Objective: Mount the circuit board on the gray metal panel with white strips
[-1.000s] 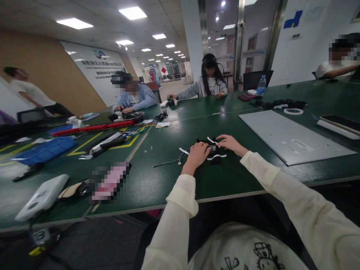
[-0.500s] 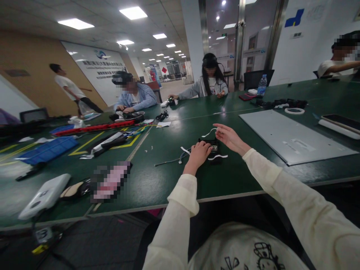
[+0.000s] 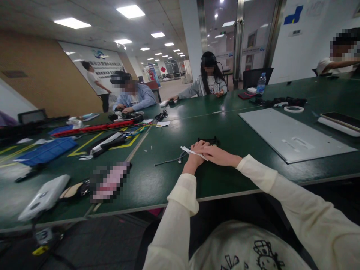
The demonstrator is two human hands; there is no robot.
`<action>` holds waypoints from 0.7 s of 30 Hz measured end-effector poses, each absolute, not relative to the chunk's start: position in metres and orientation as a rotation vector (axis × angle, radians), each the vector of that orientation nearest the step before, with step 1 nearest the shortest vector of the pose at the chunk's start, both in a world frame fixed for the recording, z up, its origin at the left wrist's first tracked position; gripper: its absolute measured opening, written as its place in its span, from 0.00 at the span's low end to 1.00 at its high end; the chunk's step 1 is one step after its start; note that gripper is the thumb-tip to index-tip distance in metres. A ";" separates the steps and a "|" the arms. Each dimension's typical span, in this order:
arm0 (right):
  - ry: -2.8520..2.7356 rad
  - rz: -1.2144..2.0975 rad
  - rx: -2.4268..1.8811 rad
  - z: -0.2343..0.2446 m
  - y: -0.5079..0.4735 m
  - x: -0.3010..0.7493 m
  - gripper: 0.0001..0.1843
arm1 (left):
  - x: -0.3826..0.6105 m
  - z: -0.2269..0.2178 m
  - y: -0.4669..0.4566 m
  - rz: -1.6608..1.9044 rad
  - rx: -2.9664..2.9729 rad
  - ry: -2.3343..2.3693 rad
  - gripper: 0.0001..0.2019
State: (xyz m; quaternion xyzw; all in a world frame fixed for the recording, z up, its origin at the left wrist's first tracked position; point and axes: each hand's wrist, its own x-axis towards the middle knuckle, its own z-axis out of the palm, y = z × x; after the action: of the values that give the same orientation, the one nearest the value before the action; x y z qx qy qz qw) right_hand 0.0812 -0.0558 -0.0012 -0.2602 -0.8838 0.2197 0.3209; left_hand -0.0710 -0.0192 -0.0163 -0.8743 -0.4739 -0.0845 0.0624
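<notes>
A black device [image 3: 207, 141] with a long dark frame lies on the green table. My left hand [image 3: 195, 159] is over its near left side with fingers curled onto it, partly hidden. Across the left hand lies my right hand [image 3: 221, 155], its fingers together. A thin white strip [image 3: 188, 150] slants under the right fingers and over the back of my left hand; the grip on it is partly hidden. A grey cable [image 3: 165, 162] with a small white connector [image 3: 180, 161] trails out to the left.
A flat grey panel [image 3: 292, 131] lies to the right, with a tape roll [image 3: 294, 109] behind it. Leftward are a blue tray [image 3: 46, 150], a white power bank [image 3: 45, 197] and a blurred pink object [image 3: 112, 182]. Co-workers [image 3: 209, 78] sit across the table [image 3: 157, 183].
My right hand has come down and left from beside the device, with its white strip, onto my left hand. The left hand stays in place. A person in the background has moved right.
</notes>
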 end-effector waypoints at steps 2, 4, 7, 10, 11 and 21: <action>-2.385 0.478 -0.740 -0.001 -0.058 0.082 0.24 | -0.071 -0.016 -0.019 -0.256 -2.646 -1.426 0.16; -2.430 0.386 -0.809 -0.002 -0.061 0.081 0.24 | -0.071 -0.017 -0.018 -0.265 -2.655 -1.420 0.16; -2.443 0.287 -0.877 -0.002 -0.064 0.080 0.23 | -0.073 -0.018 -0.017 -0.267 -2.665 -1.416 0.16; -2.373 0.275 -0.920 0.000 -0.061 0.085 0.23 | -0.072 -0.019 -0.016 -0.292 -2.645 -1.420 0.15; -2.318 0.276 -0.962 0.001 -0.057 0.089 0.22 | -0.072 -0.020 -0.016 -0.308 -2.630 -1.426 0.15; -1.948 0.900 -1.443 -0.011 -0.021 0.156 0.14 | -0.067 -0.021 -0.015 -0.402 -2.595 -1.454 0.19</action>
State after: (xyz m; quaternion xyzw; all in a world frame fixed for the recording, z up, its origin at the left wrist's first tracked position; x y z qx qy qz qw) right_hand 0.1560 -0.0215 -0.0111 -0.5366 -0.7245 0.3347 0.2742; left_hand -0.0666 -0.0148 -0.0211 -0.8624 -0.4832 -0.1337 0.0701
